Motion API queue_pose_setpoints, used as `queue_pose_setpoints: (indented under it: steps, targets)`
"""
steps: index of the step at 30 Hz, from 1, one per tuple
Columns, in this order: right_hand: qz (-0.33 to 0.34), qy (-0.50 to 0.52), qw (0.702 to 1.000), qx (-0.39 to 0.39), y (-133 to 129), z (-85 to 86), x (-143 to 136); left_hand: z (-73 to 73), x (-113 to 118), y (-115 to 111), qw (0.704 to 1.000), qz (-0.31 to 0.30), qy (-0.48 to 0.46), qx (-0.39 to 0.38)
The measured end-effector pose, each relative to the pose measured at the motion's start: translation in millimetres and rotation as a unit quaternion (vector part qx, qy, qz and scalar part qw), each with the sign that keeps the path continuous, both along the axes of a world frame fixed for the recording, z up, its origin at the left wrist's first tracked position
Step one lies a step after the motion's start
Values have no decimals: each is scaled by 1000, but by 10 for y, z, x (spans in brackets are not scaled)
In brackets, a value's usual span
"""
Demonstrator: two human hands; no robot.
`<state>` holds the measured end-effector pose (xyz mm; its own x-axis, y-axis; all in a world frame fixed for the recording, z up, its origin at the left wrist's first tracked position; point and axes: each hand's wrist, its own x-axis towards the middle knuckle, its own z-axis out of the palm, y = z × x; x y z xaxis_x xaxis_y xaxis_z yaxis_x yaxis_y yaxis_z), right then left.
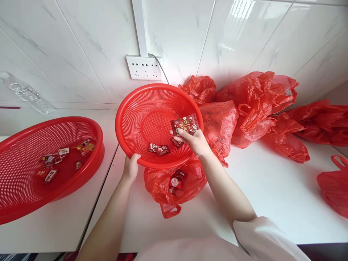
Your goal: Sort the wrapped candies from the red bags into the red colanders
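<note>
My left hand (131, 166) grips the near-left rim of a red plastic colander (160, 105), which is tilted toward me. Over its right side, my right hand (193, 139) pinches a dark red snack packet (185, 124) with gold printed characters. Low inside the colander lie a few small wrapped candies (159, 149); one is partly hidden behind my right fingers. Just below the colander, an opened red plastic bag (154, 188) sits on the white table, with several red packets (177, 181) showing in its mouth.
At the left stands a larger red colander (98, 145) with several small packets inside. Filled red plastic bags (220, 119) line the wall to the right, with another bag (333, 185) at the right edge. A clear bottle (31, 96) and a wall socket panel (144, 67) are behind.
</note>
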<state>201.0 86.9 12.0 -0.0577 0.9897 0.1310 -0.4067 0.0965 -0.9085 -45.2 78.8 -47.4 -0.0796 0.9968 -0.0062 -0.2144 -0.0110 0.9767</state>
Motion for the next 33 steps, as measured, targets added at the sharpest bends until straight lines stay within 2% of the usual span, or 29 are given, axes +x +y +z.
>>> queue_pose_setpoints:
  steps: [5, 13, 16, 19, 21, 22, 24, 25, 26, 27, 29, 30, 31, 33]
  targets:
    - [-1, 32, 999, -8, 27, -39, 19, 32, 20, -6, 1000, 3, -1, -4]
    - [23, -13, 1000, -13, -12, -19, 65, 31, 29, -3, 1000, 6, 3, -2]
    - [6, -40, 999, 6, -44, 53, 93, 9, 23, 6, 1000, 11, 1, -5]
    - [2, -138, 989, 43, -145, 214, 230, 6, 23, 6, 1000, 10, -6, -6]
    - [62, -236, 967, 69, -251, 353, 386, 6, 24, 2, 1000, 4, -9, -3]
    - [123, -286, 948, 70, -306, 419, 470, 4, 25, 1, 1000, 1, -9, -1]
    - [258, -379, 887, 54, -398, 521, 613, -9, 25, 1, 1000, -2, -11, 0]
    - [285, -423, 859, 47, -427, 550, 654, -19, 25, 3, 1000, -1, -11, 0]
    - [269, -465, 842, 48, -441, 561, 667, -30, 25, 5, 1000, 1, -11, 0]
    - [213, -503, 835, 59, -439, 551, 647, -41, 24, 8, 1000, 5, -8, 1]
    - [56, -550, 828, 92, -392, 469, 510, -59, 23, 11, 1000, 11, 1, 8]
    - [3, -558, 823, 109, -352, 398, 401, -64, 23, 11, 1000, 13, 8, 12]
    - [-16, -561, 818, 124, -308, 309, 274, -66, 22, 10, 1000, 14, 16, 15]
    - [29, -566, 810, 146, -219, 95, 11, -60, 22, 3, 999, 8, 27, 15]
